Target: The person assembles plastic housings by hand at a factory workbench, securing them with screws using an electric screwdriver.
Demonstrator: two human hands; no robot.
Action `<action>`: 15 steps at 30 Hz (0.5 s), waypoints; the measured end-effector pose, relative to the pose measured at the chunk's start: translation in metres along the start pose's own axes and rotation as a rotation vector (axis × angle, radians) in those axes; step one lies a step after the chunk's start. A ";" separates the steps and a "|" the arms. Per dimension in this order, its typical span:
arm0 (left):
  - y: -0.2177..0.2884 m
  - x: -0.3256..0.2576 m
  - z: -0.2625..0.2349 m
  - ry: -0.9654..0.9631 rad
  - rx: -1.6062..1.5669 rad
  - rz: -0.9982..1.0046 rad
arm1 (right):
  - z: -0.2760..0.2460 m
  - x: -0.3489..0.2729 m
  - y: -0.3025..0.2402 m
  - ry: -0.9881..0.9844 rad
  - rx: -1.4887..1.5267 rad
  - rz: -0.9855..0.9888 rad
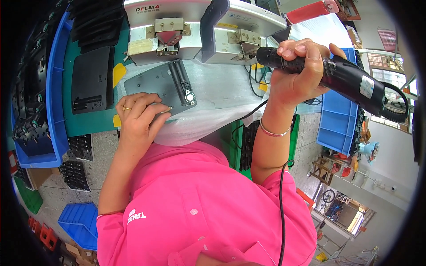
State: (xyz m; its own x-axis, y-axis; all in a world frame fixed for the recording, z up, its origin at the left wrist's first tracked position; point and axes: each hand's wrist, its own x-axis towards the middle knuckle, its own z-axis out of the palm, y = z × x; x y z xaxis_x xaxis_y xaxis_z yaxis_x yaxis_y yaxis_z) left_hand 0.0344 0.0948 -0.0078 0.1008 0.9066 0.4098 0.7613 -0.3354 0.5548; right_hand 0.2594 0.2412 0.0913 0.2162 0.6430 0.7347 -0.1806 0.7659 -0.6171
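While stacks of dark moulded parts (91,80) wait on the green mat (95,122) beside a blue bin (52,88) at the far left, the left hand (138,117) rests on the near edge of a flat grey plastic panel (155,84), fingers curled down against it and pinning it to the pale foam sheet (208,111) rather than closing around it. A black ribbed strip with a small round silver fitting (184,84) sits on the panel's right side. The panel looks thin, light and rigid, likely to skate on the foam unless pressed flat, so its bare edge seems the safest place to hold. Beyond it stand two grey bench machines (199,31). Further right, the right hand (295,71) is wrapped tight around a black electric screwdriver (337,75), raised clear of the panel, tip toward the machines. The tool appears stiff and fairly weighty, its cord (280,199) trailing down over the pink shirt; the barrel's middle gives the steadiest hold. Another blue bin (339,119) sits at right.
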 end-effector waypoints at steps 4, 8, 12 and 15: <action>0.000 -0.001 0.000 0.003 -0.003 -0.003 | -0.003 0.002 0.004 -0.027 0.075 0.017; 0.000 0.000 -0.001 -0.011 -0.006 -0.002 | -0.002 0.005 0.005 -0.135 0.032 0.032; 0.003 -0.002 -0.009 -0.062 0.018 -0.030 | -0.002 0.009 0.007 -0.192 -0.021 0.079; 0.003 -0.004 -0.011 -0.087 0.033 -0.045 | -0.007 0.013 0.009 -0.207 0.020 0.095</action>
State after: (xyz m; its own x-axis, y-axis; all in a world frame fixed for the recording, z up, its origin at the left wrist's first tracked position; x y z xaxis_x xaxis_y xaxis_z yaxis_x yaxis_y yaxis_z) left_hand 0.0295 0.0869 0.0001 0.1200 0.9400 0.3193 0.7870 -0.2861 0.5466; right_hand 0.2676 0.2568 0.0935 -0.0035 0.6974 0.7167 -0.2106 0.7001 -0.6823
